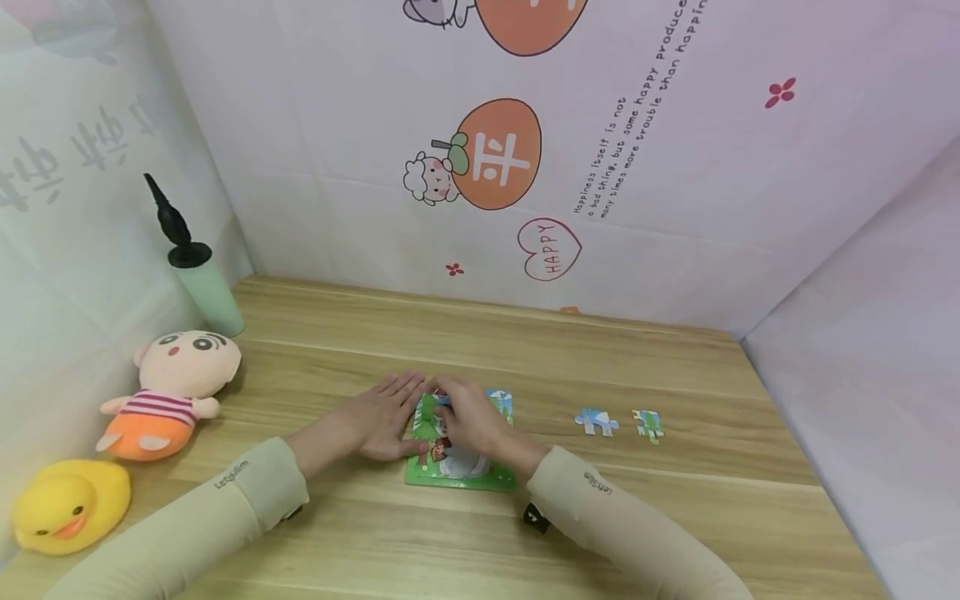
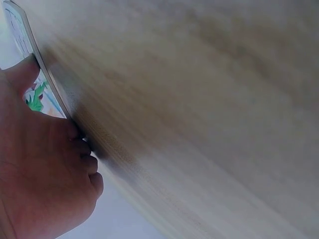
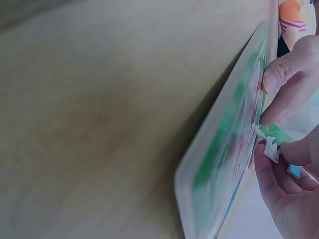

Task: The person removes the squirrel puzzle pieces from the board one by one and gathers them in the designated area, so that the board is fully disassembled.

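Note:
A jigsaw puzzle board (image 1: pixel 472 481) with a green border and a cartoon picture lies on the table in the head view. My left hand (image 1: pixel 386 419) rests along the board's left edge with fingers extended; its thumb (image 2: pixel 26 73) lies over the rim. Above the board's upper part, my right hand (image 1: pixel 472 421) pinches a puzzle piece (image 3: pixel 271 144) between thumb and fingers. That piece, green, white and blue, is tilted up from the board in the right wrist view. My right hand hides much of the board's upper middle in the head view.
Two loose pieces, one blue and white (image 1: pixel 597 421) and one green (image 1: pixel 649 425), lie right of the board. Along the left side are a yellow rubber duck (image 1: pixel 71 507), a plush doll (image 1: pixel 161 408) and a green hand pump (image 1: pixel 210 292). Printed cloth walls (image 1: pixel 337 208) surround the wooden table (image 1: pixel 645 367).

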`<state>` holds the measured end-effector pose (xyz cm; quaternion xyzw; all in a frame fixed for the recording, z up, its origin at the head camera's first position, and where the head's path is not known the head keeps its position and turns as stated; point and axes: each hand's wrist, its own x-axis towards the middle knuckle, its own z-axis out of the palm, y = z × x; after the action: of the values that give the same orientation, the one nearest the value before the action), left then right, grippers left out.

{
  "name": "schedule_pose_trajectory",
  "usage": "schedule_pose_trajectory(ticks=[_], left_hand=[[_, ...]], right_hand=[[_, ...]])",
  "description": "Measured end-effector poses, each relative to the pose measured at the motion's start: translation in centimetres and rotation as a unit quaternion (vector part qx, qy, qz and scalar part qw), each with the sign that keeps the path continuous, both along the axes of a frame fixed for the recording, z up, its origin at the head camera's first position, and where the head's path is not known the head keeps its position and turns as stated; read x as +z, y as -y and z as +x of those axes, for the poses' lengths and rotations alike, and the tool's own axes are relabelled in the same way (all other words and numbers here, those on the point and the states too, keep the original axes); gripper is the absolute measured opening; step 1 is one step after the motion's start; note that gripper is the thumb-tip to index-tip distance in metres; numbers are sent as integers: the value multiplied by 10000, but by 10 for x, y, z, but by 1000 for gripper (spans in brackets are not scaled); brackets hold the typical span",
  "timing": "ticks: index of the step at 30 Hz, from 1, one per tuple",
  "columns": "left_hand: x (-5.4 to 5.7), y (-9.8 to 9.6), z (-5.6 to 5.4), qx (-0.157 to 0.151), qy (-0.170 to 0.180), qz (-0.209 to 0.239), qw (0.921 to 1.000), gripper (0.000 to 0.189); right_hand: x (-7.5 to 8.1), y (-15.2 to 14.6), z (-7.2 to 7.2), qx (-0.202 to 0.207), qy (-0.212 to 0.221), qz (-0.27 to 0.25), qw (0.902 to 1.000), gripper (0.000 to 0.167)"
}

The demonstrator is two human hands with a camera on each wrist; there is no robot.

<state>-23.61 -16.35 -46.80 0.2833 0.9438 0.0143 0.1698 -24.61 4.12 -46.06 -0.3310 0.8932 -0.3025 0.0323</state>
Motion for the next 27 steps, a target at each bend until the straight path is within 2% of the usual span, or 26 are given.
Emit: schedule_pose_trajectory(ticks=[4,6,11,15,19,22,27], left_hand=[[-1,-2,0,-39,-16,-12,10000,102],[-2,-3,-1,-39,-21,3,10000,102],[-3,-3,-1,-11,23,38,10000,103],[-3,-3,0,10,73,108,9999,103],[0,-2,-1,45,75,130,9999,103],[3,-2,-1,55,91,89,9999,103],[6,-3,-2,26,122,6,9999,103]], right_hand=[[6,-9,-1,-238,45,-174,9996,26],[12,-19,-5,-381,85,-430,9983,26],[25,-65,-23,-659,-17,-855,9942,27],[33,-110,-32,-927,-85,-603,9938,25],[29,-142,-35,-912,105,-322,9953,18],[21,-154,-34,-706,353,-33,9969,18],[8,-157,-31,-488,836,295,9949,18]])
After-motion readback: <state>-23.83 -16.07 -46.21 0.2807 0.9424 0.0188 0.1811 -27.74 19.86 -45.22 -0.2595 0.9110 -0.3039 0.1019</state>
